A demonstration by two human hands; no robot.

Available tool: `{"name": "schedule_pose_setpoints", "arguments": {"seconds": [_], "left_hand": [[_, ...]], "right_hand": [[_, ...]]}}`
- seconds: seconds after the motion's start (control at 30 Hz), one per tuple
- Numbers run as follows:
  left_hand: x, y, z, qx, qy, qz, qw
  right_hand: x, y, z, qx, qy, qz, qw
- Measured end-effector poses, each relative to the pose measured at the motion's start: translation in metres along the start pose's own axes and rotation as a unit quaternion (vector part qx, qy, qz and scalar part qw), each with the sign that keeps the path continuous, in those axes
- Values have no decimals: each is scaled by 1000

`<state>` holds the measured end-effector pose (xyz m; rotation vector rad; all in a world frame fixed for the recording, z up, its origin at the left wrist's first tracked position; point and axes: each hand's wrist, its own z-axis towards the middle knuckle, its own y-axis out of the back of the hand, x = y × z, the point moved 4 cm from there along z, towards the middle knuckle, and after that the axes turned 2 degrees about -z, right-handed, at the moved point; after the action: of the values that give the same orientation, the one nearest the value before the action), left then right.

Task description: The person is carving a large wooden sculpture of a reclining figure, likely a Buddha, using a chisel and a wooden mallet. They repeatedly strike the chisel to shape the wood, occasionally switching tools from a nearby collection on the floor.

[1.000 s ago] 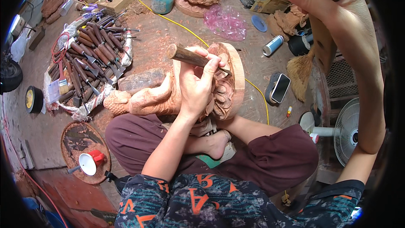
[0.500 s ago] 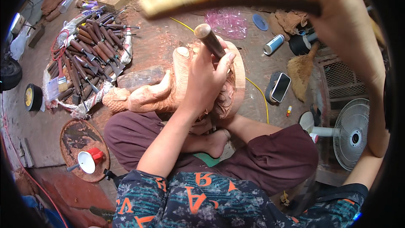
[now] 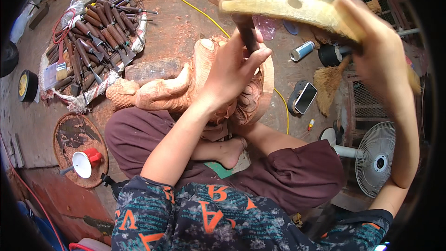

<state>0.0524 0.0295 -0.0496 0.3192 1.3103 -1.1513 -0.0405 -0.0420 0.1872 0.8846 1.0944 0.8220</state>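
Note:
My left hand (image 3: 227,72) is closed round the dark wooden handle of a chisel (image 3: 248,35), held nearly upright over a carved wooden figure (image 3: 162,94). The chisel's blade is hidden behind my fingers and the carving. In my right hand (image 3: 383,46), raised at the right, is a pale, slightly curved wooden mallet (image 3: 274,4) with two dark round marks. Its far end overlaps the top of the chisel handle; whether they touch I cannot tell. The figure lies on its side against my crossed legs, its round base to the right.
Many wood-handled chisels (image 3: 111,32) lie heaped on a white sack at the left. A round tray (image 3: 59,146) holds a red-and-white cup (image 3: 83,163). To the right are a phone (image 3: 305,98), a spray can (image 3: 302,51), a straw broom (image 3: 327,83) and a fan (image 3: 378,158).
My right hand has come down, bringing the mallet's end over the chisel handle. My left hand keeps its grip on the chisel. The whole view has shifted slightly.

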Motion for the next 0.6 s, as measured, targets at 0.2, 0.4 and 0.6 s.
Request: {"name": "schedule_pose_setpoints", "arguments": {"seconds": [0.2,0.4,0.6], "left_hand": [[3,11,-5,-34,3,-92,995],[2,6,-26,-49,-55,-122,990],[-5,8,-30,-40,-42,-158,986]], "right_hand": [[6,-6,-2,-39,-6,75,996],[-1,1,-17,41,-123,135,982],[11,-2,-22,55,-130,194,971]]}}
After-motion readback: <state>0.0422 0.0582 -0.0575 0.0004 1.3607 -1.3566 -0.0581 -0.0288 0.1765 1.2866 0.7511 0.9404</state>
